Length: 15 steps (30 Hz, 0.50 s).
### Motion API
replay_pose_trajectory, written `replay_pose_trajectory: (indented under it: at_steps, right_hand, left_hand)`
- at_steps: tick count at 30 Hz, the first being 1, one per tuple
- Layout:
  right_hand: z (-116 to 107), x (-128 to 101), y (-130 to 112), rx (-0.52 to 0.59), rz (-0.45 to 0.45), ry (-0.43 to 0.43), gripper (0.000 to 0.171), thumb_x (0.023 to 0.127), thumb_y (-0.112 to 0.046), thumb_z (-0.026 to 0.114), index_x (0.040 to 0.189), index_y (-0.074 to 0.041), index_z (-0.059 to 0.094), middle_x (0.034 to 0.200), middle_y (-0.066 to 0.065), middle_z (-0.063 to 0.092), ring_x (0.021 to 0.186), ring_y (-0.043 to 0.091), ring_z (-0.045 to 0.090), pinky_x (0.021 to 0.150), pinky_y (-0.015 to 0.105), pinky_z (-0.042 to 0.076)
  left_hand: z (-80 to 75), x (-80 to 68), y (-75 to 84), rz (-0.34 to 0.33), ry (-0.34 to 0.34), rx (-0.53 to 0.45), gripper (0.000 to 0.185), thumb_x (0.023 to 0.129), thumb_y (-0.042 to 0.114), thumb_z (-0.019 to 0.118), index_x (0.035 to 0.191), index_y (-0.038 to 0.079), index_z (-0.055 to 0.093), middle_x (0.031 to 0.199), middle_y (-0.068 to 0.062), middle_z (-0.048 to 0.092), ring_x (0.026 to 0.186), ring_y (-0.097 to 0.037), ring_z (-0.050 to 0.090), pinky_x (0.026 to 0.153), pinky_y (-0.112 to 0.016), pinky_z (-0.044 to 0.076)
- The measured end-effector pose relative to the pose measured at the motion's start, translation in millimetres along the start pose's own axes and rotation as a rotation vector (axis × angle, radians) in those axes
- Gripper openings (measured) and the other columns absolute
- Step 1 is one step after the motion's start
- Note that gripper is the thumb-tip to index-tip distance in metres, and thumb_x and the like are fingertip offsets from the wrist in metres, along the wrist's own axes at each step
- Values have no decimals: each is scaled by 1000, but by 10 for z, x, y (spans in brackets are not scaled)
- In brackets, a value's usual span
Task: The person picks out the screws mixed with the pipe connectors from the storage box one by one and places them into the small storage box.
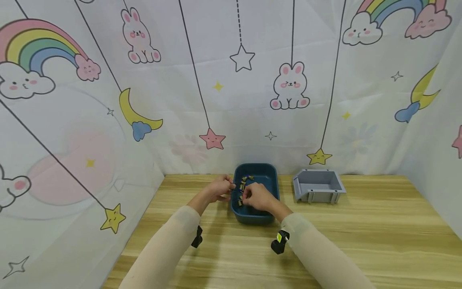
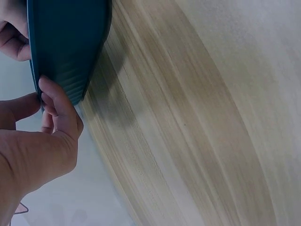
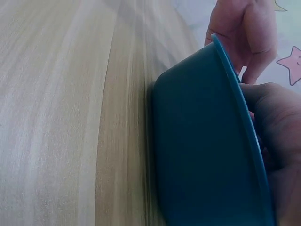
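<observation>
A dark blue tray [image 1: 268, 176] sits on the wooden table at the centre back, with several small dark and brass-coloured parts [image 1: 242, 185] lying in it. My left hand [image 1: 230, 187] is at the tray's left rim; in the left wrist view its finger and thumb [image 2: 43, 98] pinch that rim [image 2: 35, 70]. My right hand [image 1: 245, 196] reaches into the tray from the front, fingers curled together on a small part among the others. In the right wrist view the tray's outer wall [image 3: 202, 155] fills the frame and hides what the right hand [image 3: 280, 141] holds.
An empty grey bin [image 1: 317, 185] stands to the right of the tray. A cartoon-printed cloth backdrop [image 1: 231, 80] closes off the back and both sides. Bare wooden table [image 1: 361, 241] spreads in front and to the right.
</observation>
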State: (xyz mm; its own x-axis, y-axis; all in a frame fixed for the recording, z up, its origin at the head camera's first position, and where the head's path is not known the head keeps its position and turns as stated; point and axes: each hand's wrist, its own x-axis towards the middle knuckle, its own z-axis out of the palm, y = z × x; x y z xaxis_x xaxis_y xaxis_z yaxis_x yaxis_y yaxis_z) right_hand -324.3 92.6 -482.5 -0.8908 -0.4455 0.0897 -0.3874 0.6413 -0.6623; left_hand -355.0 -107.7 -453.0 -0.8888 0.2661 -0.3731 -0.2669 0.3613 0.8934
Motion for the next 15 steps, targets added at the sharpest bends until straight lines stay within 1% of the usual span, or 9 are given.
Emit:
replay_pose_trajectory:
  at_steps: [4, 9, 15]
  right_hand:
    - [-39, -22, -38, 17, -12, -3, 14, 91, -5, 77, 82, -15, 72, 75, -9, 67, 69, 10, 58, 70, 31, 49]
    - [-99, -48, -95, 27, -23, -23, 15, 94, -6, 75, 82, -15, 72, 77, -8, 68, 68, 11, 58, 70, 30, 49]
    - [-164, -83, -126, 30, -46, -30, 14, 95, -6, 74, 84, -15, 72, 78, -8, 68, 69, 11, 58, 71, 31, 49]
  left_hand:
    - [6, -7, 3, -1, 7, 6, 11, 109, 10, 56, 117, 7, 48, 129, -22, 56, 94, -25, 58, 78, -39, 58]
    - [8, -11, 3, -8, 8, 9, 14, 109, 11, 56, 120, 7, 48, 132, -24, 55, 93, -23, 57, 80, -40, 58]
    - [17, -25, 5, 8, 12, 18, 16, 109, 10, 55, 122, 5, 48, 131, -24, 55, 93, -23, 57, 76, -37, 58]
